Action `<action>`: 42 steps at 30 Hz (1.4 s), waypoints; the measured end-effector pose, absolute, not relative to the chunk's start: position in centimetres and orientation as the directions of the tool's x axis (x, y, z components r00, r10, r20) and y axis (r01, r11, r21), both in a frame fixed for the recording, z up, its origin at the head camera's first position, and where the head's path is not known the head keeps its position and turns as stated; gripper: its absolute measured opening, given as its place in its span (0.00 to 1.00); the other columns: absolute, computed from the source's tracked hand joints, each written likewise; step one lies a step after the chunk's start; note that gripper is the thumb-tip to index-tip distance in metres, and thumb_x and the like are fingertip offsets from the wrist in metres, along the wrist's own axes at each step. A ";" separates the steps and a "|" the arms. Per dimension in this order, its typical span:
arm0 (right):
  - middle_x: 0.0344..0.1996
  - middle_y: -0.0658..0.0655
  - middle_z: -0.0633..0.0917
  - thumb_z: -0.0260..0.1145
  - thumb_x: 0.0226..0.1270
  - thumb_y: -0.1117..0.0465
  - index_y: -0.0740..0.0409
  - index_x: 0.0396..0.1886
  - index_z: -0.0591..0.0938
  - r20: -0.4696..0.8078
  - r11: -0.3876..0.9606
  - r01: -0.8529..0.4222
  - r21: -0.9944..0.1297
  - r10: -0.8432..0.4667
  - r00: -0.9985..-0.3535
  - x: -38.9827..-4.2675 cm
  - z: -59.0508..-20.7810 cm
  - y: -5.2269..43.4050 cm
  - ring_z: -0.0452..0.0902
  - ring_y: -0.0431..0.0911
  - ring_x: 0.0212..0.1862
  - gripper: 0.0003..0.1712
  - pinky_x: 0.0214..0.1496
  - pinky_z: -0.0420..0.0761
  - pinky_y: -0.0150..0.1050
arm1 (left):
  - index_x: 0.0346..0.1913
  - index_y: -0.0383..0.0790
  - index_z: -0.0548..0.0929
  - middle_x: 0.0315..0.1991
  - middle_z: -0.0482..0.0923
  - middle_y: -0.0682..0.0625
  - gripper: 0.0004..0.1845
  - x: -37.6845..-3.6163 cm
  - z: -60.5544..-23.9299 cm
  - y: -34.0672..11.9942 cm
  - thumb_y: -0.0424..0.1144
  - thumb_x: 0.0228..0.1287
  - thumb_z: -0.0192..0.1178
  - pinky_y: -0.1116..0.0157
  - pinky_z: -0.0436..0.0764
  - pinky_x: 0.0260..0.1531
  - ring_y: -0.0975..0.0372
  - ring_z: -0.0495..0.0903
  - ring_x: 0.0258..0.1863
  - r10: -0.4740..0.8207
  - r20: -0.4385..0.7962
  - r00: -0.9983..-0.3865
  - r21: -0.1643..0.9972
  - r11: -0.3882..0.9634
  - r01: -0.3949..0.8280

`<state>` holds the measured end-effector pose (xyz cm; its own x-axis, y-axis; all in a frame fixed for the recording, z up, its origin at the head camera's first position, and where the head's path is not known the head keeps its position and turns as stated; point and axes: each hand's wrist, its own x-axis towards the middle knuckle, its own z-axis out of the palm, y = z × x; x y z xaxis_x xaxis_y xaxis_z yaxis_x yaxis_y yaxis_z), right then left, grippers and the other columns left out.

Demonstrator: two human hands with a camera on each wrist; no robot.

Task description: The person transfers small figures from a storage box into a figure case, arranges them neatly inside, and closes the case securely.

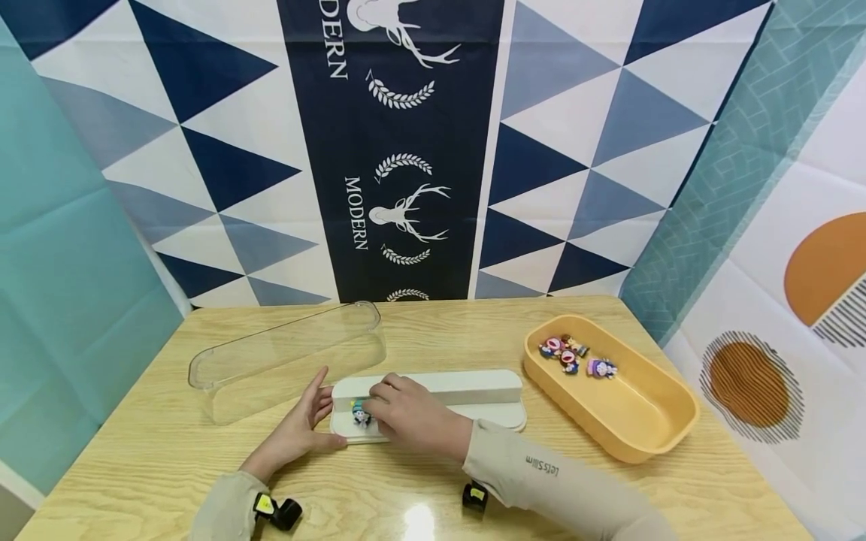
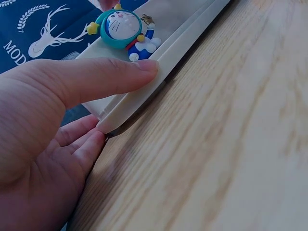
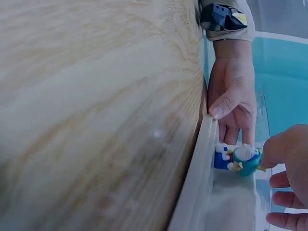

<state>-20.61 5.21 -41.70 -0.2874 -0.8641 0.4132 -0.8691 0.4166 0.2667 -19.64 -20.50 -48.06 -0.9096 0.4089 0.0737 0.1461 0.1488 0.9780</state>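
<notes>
A white two-step display base lies on the table. My left hand grips its left end, thumb over the front rim and fingers at the corner. On the base's lower step, near that end, is a small blue-and-white cat figurine in a teal hood with yellow stars; it lies on its back or leans back. My right hand reaches over the base, one digit touching the hooded head while the other fingers stay apart from it. Part of the base is hidden behind this hand.
A clear plastic cover lies behind my left hand. To the right stands a yellow tray holding several small figurines at its far end. The patterned wall cloth rises behind the wooden table.
</notes>
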 end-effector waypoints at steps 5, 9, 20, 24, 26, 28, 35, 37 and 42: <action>0.43 0.49 0.83 0.70 0.62 0.61 0.49 0.47 0.84 0.375 0.432 -0.845 0.315 -0.874 -0.307 -20.5 -40.7 6.2 0.77 0.44 0.47 0.13 0.48 0.79 0.34 | 0.79 0.37 0.30 0.71 0.54 0.27 0.68 -19.7 -48.0 -20.5 0.25 0.50 0.75 0.72 0.64 0.66 0.38 0.54 0.71 0.399 0.070 -0.914 0.978 0.152 0.141; 0.43 0.49 0.83 0.70 0.61 0.59 0.47 0.49 0.84 0.346 0.446 -0.824 0.351 -0.879 -0.329 -20.5 -40.1 6.9 0.76 0.45 0.47 0.16 0.44 0.80 0.34 | 0.79 0.37 0.30 0.71 0.54 0.27 0.68 -19.8 -47.9 -20.5 0.25 0.50 0.75 0.67 0.63 0.69 0.38 0.55 0.71 0.396 0.068 -0.916 0.979 0.151 0.139; 0.37 0.48 0.81 0.71 0.60 0.57 0.48 0.41 0.83 0.323 0.439 -0.790 0.427 -0.891 -0.320 -21.0 -39.0 9.2 0.75 0.45 0.39 0.10 0.35 0.77 0.36 | 0.79 0.39 0.30 0.71 0.54 0.28 0.69 -19.8 -47.9 -20.3 0.25 0.49 0.76 0.55 0.59 0.71 0.38 0.54 0.72 0.391 0.045 -0.919 0.982 0.152 0.113; 0.38 0.49 0.81 0.71 0.60 0.57 0.49 0.41 0.83 0.326 0.451 -0.785 0.424 -0.885 -0.333 -21.3 -38.3 10.1 0.75 0.45 0.39 0.10 0.36 0.78 0.37 | 0.79 0.38 0.30 0.71 0.54 0.28 0.69 -19.8 -47.8 -20.3 0.25 0.49 0.76 0.62 0.61 0.70 0.38 0.54 0.72 0.391 0.049 -0.919 0.982 0.151 0.117; 0.37 0.49 0.80 0.71 0.59 0.57 0.49 0.41 0.82 0.332 0.452 -0.782 0.428 -0.884 -0.329 -21.4 -38.1 10.6 0.75 0.46 0.39 0.10 0.35 0.77 0.37 | 0.79 0.38 0.30 0.71 0.54 0.27 0.69 -19.7 -47.7 -20.3 0.25 0.49 0.76 0.60 0.61 0.70 0.38 0.54 0.71 0.390 0.049 -0.919 0.981 0.152 0.117; 0.36 0.49 0.80 0.71 0.59 0.57 0.49 0.40 0.82 0.336 0.452 -0.779 0.436 -0.884 -0.325 -21.5 -37.9 11.1 0.75 0.46 0.38 0.10 0.34 0.77 0.37 | 0.79 0.38 0.29 0.71 0.54 0.27 0.69 -19.7 -47.7 -20.3 0.26 0.49 0.76 0.56 0.59 0.71 0.37 0.54 0.72 0.391 0.048 -0.919 0.981 0.156 0.118; 0.34 0.49 0.80 0.72 0.58 0.58 0.51 0.37 0.81 0.337 0.457 -0.760 0.461 -0.883 -0.327 -21.9 -37.4 12.6 0.75 0.46 0.36 0.09 0.33 0.77 0.38 | 0.79 0.38 0.29 0.71 0.54 0.27 0.69 -19.7 -47.7 -20.3 0.26 0.49 0.76 0.56 0.59 0.71 0.37 0.54 0.72 0.391 0.050 -0.919 0.981 0.156 0.119; 0.34 0.50 0.80 0.72 0.58 0.58 0.51 0.37 0.80 0.336 0.463 -0.762 0.453 -0.880 -0.335 -22.0 -37.1 13.0 0.75 0.47 0.36 0.10 0.33 0.77 0.38 | 0.79 0.37 0.29 0.71 0.54 0.27 0.69 -19.7 -47.7 -20.2 0.26 0.49 0.76 0.59 0.60 0.71 0.38 0.54 0.71 0.390 0.051 -0.919 0.980 0.155 0.121; 0.35 0.51 0.80 0.72 0.59 0.58 0.51 0.38 0.80 0.328 0.479 -0.755 0.447 -0.873 -0.361 -22.5 -36.7 14.1 0.75 0.48 0.37 0.11 0.34 0.78 0.40 | 0.79 0.38 0.30 0.71 0.54 0.27 0.69 -19.7 -47.7 -20.2 0.25 0.49 0.76 0.58 0.60 0.71 0.37 0.54 0.72 0.387 0.050 -0.921 0.980 0.157 0.119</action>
